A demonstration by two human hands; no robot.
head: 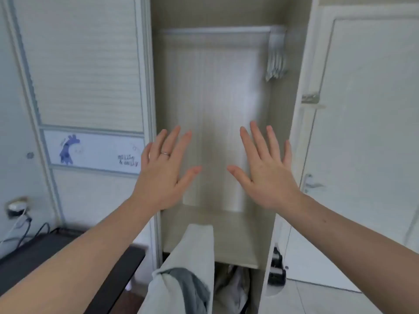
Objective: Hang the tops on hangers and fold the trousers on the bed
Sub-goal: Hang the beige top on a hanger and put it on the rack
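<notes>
Clothes: pale green fabric garment (192, 252) with a darker grey cloth (184, 283) bunched on it, below and between our two hands, nearer to us than either; we cannot tell top from trousers
Hangers: bunch of pale grey hangers (275, 61) on the silvery rail (215, 30), above and beyond our right hand, well apart from it
Left hand (163, 175): raised, fingers spread wide, holding nothing; thin silver ring (165, 153) on one finger
Right hand (266, 173): raised beside the left, fingers spread, holding nothing
Wardrobe: open beige wooden cupboard (233, 236) beyond both hands
</notes>
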